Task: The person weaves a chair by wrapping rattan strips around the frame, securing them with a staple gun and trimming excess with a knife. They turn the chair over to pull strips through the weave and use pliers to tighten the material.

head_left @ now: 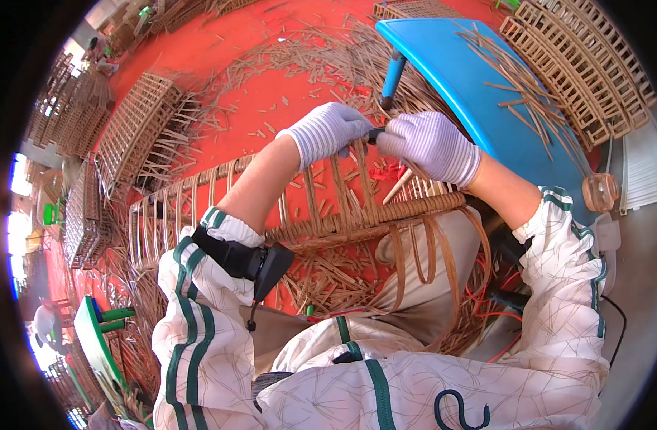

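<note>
Across my lap lies a long woven rattan frame (386, 213), with upright slats between its two rails and loose flat strips (400, 265) hanging off its near side. My left hand (325, 132), in a striped white glove, is closed on the frame's far rail near the top of a slat. My right hand (436, 147), gloved likewise, is closed around a short black tool (374, 135) that reaches to the same spot. The tool's working end is hidden between my hands, so its kind does not show.
A blue table (472, 79) with cut strips (518, 79) on it stands at the right. Woven frames (572, 64) are stacked beyond it, and more stacked frames (138, 129) stand at the left. Scraps (293, 72) litter the red floor. A green-edged stool (96, 344) lies tipped at lower left.
</note>
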A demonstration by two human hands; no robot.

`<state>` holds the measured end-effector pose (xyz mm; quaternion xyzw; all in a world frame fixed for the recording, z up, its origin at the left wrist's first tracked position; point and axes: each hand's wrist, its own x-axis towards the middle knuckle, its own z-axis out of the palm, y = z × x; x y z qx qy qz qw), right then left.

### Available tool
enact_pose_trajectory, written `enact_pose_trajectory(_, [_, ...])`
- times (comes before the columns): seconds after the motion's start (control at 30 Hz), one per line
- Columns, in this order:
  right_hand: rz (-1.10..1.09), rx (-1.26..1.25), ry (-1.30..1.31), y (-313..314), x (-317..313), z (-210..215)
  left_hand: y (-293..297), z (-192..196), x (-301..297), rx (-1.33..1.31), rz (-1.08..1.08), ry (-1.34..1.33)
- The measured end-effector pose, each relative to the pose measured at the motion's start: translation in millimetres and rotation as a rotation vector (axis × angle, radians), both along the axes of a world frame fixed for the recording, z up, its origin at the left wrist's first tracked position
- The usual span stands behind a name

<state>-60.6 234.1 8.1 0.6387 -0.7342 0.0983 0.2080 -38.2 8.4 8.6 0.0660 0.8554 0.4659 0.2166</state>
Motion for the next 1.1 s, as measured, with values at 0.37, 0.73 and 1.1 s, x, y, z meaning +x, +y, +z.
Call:
enact_pose_trajectory(0.37, [-0.585, 0.248, -0.730, -47, -41, 13, -8, -37, 4, -0.196, 0.016, 0.483])
enact_pose_trajectory(0.73, [-0.523, 0.759, -0.523, -64, -94, -18, 30, -15, 29, -0.313, 0.120, 0.674])
enact_pose_trajectory(1.1, [-0.131, -0.177, -0.340, 0, -5, -3, 19, -6, -14, -0.080, 0.016, 0.030])
